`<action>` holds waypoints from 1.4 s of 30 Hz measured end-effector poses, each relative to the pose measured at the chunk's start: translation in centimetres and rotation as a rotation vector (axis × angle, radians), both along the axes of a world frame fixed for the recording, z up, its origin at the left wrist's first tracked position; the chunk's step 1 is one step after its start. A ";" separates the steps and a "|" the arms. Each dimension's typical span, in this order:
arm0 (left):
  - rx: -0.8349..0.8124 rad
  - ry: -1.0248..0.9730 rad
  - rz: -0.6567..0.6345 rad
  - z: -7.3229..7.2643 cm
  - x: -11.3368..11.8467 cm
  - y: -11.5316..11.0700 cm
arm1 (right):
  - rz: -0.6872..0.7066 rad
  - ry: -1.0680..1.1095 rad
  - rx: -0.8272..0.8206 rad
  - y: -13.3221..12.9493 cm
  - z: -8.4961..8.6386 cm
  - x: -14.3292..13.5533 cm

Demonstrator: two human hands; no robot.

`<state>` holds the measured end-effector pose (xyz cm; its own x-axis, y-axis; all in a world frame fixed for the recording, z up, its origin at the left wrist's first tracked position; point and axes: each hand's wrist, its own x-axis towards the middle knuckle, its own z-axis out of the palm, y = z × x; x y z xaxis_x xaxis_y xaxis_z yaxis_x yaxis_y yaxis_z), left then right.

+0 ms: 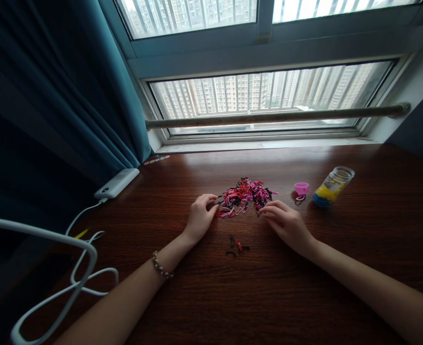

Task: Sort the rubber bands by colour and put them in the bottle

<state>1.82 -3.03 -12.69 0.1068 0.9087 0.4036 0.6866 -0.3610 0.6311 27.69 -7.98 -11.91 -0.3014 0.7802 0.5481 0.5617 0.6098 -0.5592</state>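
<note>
A loose pile of small pink, red and black bands [246,194] lies on the dark wooden table. At its left edge is my left hand [201,215], thumb and forefinger apart, with a black band by the fingertips. On the other side, my right hand [286,224] touches the pile's lower right edge with its fingertips; whether they pinch a band is too small to tell. Several black and red bands [239,245] lie apart, nearer to me. A small pink cup [301,188] stands right of the pile, with a few bands just below it.
A glass jar [331,188] with yellow and blue contents is at the right. On the left, a white power bank [117,183] has a white cable [85,247] looping along the table edge, beside the blue curtain [125,110]. The window [265,45] is behind the table.
</note>
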 end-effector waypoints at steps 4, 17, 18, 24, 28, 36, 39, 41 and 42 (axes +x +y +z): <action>-0.057 -0.122 0.009 0.4 0.2 -0.4 | 0.095 0.029 0.037 -0.8 0.5 -0.1; -0.097 -0.143 -0.502 2.6 1.1 -1.9 | -0.101 -0.030 0.005 -0.5 0.0 -0.3; -0.105 -0.120 -0.582 2.9 1.2 -2.0 | -0.130 -0.034 -0.014 -0.4 -0.1 -0.2; -0.027 -0.112 -0.195 1.7 0.8 -1.3 | -0.054 -0.175 -0.057 -0.6 0.0 -0.5; -0.041 0.045 -0.002 0.6 0.3 -0.5 | -0.058 -0.243 -0.041 -0.6 -0.2 -0.6; -0.090 0.181 -0.115 1.1 0.5 -0.6 | -0.043 -0.259 -0.040 -0.3 -0.5 -0.4; -0.103 0.180 -0.139 1.1 0.5 -0.5 | -0.013 -0.288 -0.030 -0.4 -0.5 -0.4; -0.110 0.178 -0.157 1.0 0.4 -0.4 | -0.014 -0.292 -0.030 -0.3 -0.7 -0.4; -0.111 0.176 -0.167 1.0 0.4 -0.4 | -0.017 -0.290 -0.033 -0.2 -0.7 -0.3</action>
<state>2.22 -3.43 -11.68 0.3184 0.9103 0.2646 0.7259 -0.4137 0.5495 27.34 -8.22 -12.64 -0.4281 0.8027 0.4152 0.7112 0.5827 -0.3933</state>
